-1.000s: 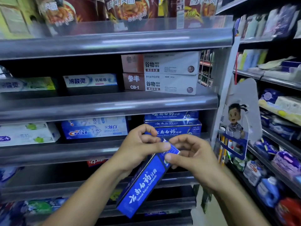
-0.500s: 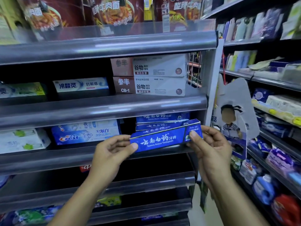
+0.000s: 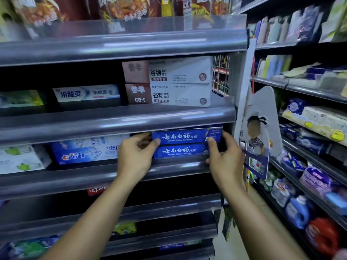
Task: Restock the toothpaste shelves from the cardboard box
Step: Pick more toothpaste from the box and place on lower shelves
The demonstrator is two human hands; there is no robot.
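- A blue toothpaste box (image 3: pixel 185 136) is held level, long side facing out, just under the rim of the shelf above.
- It is placed directly on top of a second blue box (image 3: pixel 180 151) with the same white lettering; the two faces are lined up one above the other.
- Its left end is pinched by the left hand (image 3: pixel 135 156): the thumb (image 3: pixel 157 141) is laid on the front face and the other fingers are curled round the end.
- Its right end is pinched by the right hand (image 3: pixel 225 160) in the same way, with the thumb (image 3: pixel 209 140) pressed on the front and the fingers wrapped round the end, out of sight.
- Both blue boxes are found at the right end of the grey shelf (image 3: pixel 84 178), behind its raised front lip.
- A Crest box (image 3: pixel 82 152) is seen just beside them on the left, its right end covered by the left hand.
- Further left on that shelf a white and green box (image 3: pixel 20 159) is stacked.
- On the shelf above, two white and brown boxes (image 3: pixel 169 83) are stacked, with a white and blue box (image 3: pixel 86 93) lying to their left.
- A card display with a cartoon figure (image 3: pixel 260 113) is hung at the shelf's right post.
- Blue and red detergent bottles (image 3: pixel 298 212) are ranged low on the neighbouring rack.
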